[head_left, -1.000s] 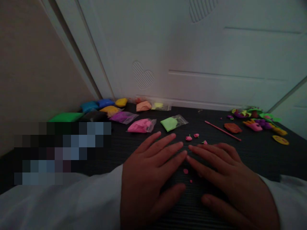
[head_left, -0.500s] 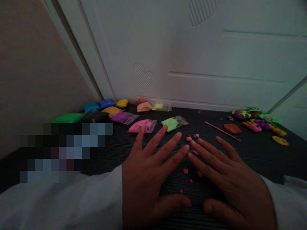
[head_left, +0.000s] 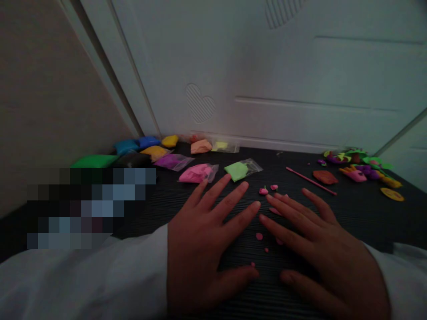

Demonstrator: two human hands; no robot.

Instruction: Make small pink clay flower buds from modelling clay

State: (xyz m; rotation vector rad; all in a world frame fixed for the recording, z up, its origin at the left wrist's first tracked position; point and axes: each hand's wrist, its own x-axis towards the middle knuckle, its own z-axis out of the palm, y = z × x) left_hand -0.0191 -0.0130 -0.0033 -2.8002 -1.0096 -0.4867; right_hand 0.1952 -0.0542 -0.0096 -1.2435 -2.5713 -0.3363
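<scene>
My left hand (head_left: 207, 240) lies flat on the dark ribbed tabletop (head_left: 360, 218), fingers stretched out and spread, holding nothing. My right hand (head_left: 316, 249) lies flat beside it, fingers also spread, index tips nearly meeting. Small pink clay bits (head_left: 259, 236) sit on the table between the two hands. Two tiny pink clay pieces (head_left: 263, 191) lie just beyond the fingertips. A pink clay bag (head_left: 196, 173) and a light green clay bag (head_left: 240, 170) lie just past my left fingers.
More bags of coloured clay (head_left: 147, 149) line the back left by a white panel (head_left: 267, 80). A thin pink stick (head_left: 310, 181) lies at right centre. Finished colourful clay shapes (head_left: 360, 171) crowd the far right. A blurred patch covers the left.
Both hands stayed flat on the table; the fingers spread wider than a second ago and shifted slightly. A small pink bit near my left thumb came into view.
</scene>
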